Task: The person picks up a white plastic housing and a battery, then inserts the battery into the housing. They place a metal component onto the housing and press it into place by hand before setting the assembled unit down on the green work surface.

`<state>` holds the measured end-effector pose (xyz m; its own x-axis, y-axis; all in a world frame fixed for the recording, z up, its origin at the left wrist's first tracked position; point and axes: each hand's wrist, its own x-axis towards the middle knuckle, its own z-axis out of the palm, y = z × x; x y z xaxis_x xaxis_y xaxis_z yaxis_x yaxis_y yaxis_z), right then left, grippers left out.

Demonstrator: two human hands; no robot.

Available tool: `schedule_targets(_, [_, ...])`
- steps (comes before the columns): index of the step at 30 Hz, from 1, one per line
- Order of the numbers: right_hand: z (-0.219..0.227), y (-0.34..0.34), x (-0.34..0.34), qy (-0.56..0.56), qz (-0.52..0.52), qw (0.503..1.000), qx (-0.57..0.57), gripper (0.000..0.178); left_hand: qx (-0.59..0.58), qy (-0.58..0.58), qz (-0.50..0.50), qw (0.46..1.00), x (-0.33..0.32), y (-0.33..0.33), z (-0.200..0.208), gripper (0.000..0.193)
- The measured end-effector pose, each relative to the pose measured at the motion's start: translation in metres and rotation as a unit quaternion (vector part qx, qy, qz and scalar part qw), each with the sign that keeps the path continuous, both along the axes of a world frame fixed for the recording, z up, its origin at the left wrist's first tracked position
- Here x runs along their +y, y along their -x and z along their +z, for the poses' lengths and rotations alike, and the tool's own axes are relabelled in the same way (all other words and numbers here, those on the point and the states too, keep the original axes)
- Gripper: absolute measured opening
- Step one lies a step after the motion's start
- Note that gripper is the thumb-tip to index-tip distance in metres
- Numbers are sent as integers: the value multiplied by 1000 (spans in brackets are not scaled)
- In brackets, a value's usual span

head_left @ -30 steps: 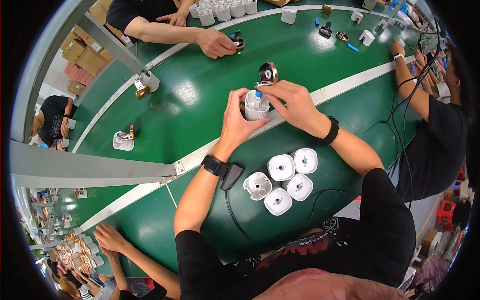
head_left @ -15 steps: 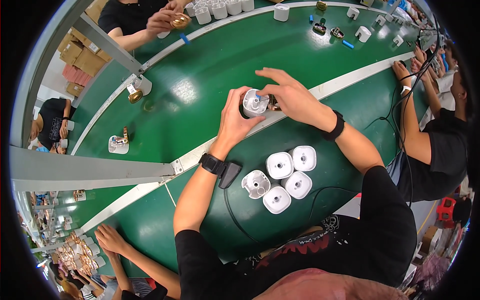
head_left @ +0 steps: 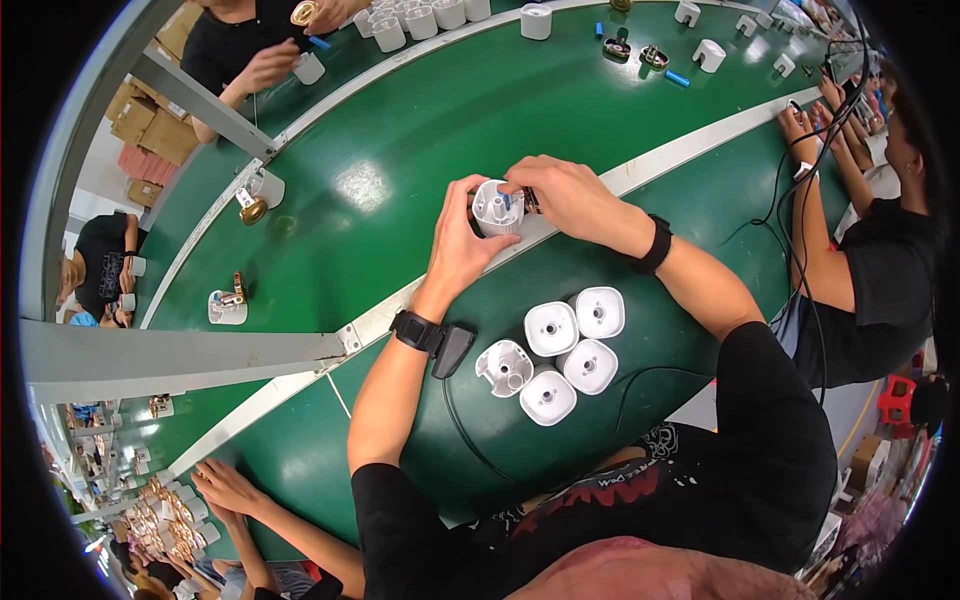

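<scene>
My left hand (head_left: 462,232) is closed around the side of a white plastic housing (head_left: 490,212), its open end facing up, above the white rail. Inside the housing's cavity a small blue part (head_left: 507,201) shows, partly covered by fingers. My right hand (head_left: 562,200) bends over the rim, fingertips closed at that blue part. A dark and copper-coloured piece (head_left: 531,201) sits beside the housing under my right fingers, mostly hidden. Nearer to me stand several white housings (head_left: 551,328) in a cluster, the leftmost one (head_left: 504,369) with a notched, differently shaped inside.
A white rail (head_left: 640,172) divides my green bench from the green belt. On the belt lie housings with gold parts (head_left: 228,306), blue cylinders (head_left: 677,79) and more white shells (head_left: 709,56). A grey metal post (head_left: 180,358) juts in at left. Black cables (head_left: 808,220) hang right; co-workers sit around.
My right fingers have come down and curled together onto the blue part, where the index finger was stretched out before. The view has shifted slightly. Across the belt, a co-worker's hands have moved apart.
</scene>
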<state>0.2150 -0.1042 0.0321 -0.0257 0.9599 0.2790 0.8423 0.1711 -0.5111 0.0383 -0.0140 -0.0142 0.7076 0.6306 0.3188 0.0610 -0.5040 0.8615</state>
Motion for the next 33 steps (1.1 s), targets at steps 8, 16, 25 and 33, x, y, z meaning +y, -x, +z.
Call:
schedule_targets(8, [-22, -52, 16, -125, -8, 990, 58, 43, -26, -24, 113, 993, 10, 5, -9, 73])
schedule_targets(16, [-79, -256, -16, -61, -374, 921, 89, 33, -32, -61, 305, 950, 71, 37, -22, 76])
schedule_targets(25, [-97, -291, -4, -141, -379, 902, -151, 39, -38, -171, 422, 890, 53, 31, -10, 80])
schedule_targets(33, [-76, -260, 10, 61, -435, 878, -190, 37, 36, -65, 43, 996, 28, 52, 60, 60])
